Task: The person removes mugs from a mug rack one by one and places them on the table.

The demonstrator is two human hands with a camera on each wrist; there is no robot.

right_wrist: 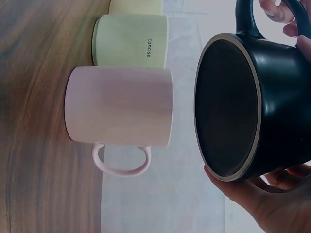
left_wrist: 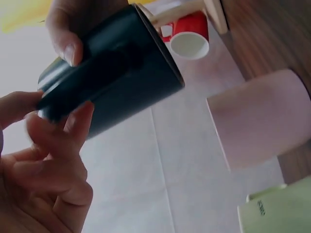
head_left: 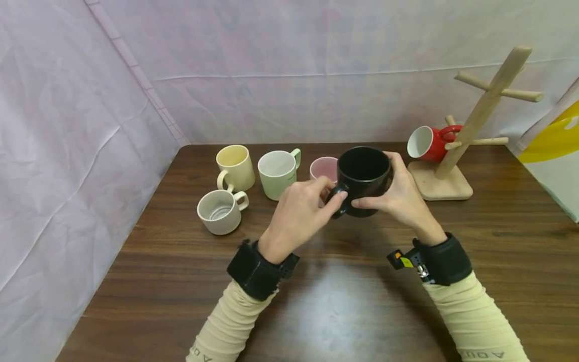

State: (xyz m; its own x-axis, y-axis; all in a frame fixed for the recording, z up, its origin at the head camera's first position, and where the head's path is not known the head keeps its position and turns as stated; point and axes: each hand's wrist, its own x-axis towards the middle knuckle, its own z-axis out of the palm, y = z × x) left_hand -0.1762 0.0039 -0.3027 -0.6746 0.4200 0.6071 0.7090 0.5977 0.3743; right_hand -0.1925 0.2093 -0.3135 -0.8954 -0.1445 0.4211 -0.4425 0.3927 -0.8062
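One black cylindrical mug (head_left: 363, 187) is held above a brown wooden table (head_left: 334, 306): the left hand (head_left: 302, 211) pinches its handle between thumb and fingers; the right hand (head_left: 403, 197) curls round its body. A pink cylindrical mug (right_wrist: 119, 107) stands behind; a red round mug (head_left: 437, 146) hangs on a pale wooden rack (head_left: 479, 115).
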